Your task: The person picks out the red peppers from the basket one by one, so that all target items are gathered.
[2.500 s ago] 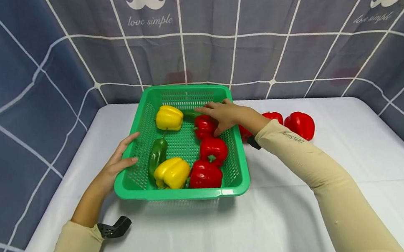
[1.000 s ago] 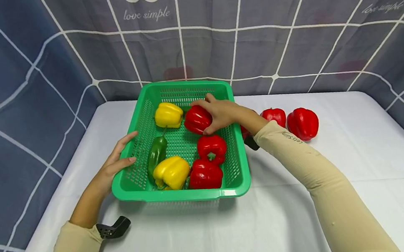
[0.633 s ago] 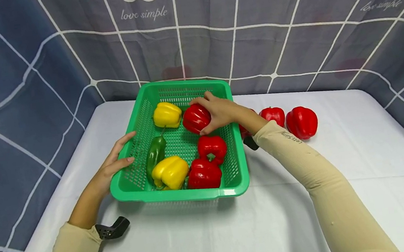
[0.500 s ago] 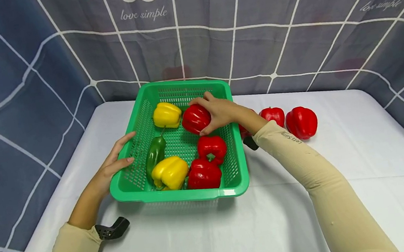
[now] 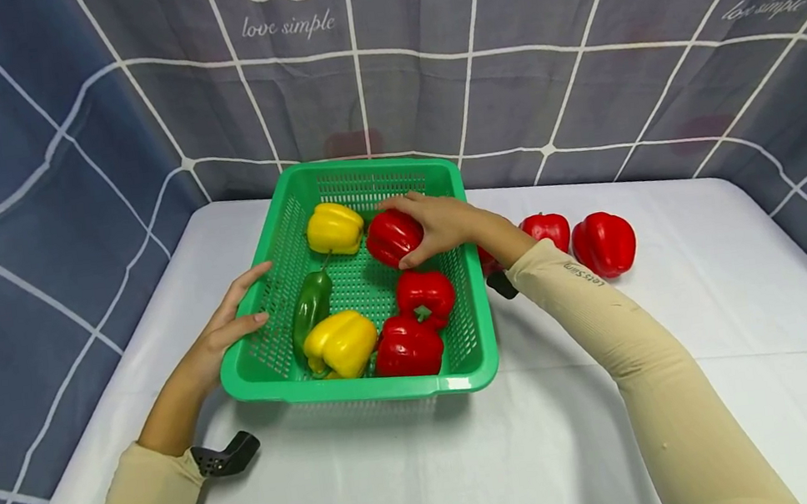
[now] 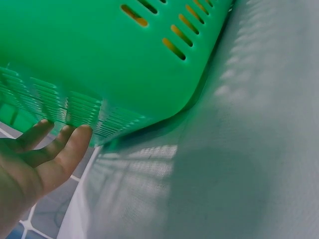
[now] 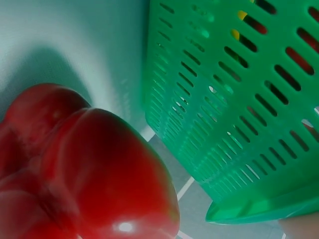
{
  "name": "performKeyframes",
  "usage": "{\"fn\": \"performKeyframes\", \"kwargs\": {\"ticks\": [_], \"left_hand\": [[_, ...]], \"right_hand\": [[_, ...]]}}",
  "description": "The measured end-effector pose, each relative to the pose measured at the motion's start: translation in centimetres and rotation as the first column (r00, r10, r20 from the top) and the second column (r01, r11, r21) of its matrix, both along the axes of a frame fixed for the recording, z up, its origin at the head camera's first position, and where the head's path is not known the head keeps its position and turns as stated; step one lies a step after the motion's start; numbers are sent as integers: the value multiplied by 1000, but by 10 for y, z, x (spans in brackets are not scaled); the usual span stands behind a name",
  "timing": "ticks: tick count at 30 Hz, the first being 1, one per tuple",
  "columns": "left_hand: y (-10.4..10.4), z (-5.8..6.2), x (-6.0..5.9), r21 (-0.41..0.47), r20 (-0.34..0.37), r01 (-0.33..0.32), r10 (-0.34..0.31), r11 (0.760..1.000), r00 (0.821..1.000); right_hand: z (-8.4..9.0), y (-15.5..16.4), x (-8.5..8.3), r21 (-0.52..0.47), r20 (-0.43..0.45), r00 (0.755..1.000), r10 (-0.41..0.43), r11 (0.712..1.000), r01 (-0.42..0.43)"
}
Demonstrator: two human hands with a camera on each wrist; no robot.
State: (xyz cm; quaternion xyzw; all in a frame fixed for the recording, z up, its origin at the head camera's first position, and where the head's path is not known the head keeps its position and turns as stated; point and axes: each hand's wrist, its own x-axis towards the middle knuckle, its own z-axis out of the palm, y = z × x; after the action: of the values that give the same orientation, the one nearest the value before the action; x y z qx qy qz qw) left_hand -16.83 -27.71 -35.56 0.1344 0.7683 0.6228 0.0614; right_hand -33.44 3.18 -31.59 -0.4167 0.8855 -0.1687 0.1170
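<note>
Head view: right hand (image 5: 445, 224) is curled round a red bell pepper (image 5: 392, 237) over the far end of the green basket (image 5: 360, 388), left hand (image 5: 228, 332) lies flat-fingered against the basket's left wall. Looks partway: two red peppers (image 5: 603, 244) sit out near the table's far edge, while two red, two yellow (image 5: 342, 344) and a green pepper (image 5: 312, 306) are inside.

A little while ago the right hand (image 5: 445, 223) lay flat on top of a red pepper (image 5: 393, 237) in the green basket (image 5: 470, 336). Then it curled round that pepper and picked it up. Now the pepper sits a bit nearer the yellow pepper (image 5: 335, 227) at the back.
</note>
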Motion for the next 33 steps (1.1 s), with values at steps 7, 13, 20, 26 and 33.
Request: {"fn": "performKeyframes", "kwargs": {"ticks": [7,13,20,26,33], "left_hand": [[1,-1,-1,-23,-11,-3,3,1000,1000],[2,-2,0,-20,-3,-2,2,1000,1000],[2,-2,0,-4,-7,4,-4,1000,1000],[2,-1,0,12,0,7,-7,1000,1000],[0,-1,0,18,21,7,-8,1000,1000]], "right_hand": [[0,3,0,7,56,998,-1,1000,1],[-1,5,-3,-9,143,990,11,1000,-10],[2,6,-2,-37,213,976,32,999,-25],[0,8,-1,-126,153,988,10,992,9],[-4,7,1,-209,77,997,-30,977,45]]}}
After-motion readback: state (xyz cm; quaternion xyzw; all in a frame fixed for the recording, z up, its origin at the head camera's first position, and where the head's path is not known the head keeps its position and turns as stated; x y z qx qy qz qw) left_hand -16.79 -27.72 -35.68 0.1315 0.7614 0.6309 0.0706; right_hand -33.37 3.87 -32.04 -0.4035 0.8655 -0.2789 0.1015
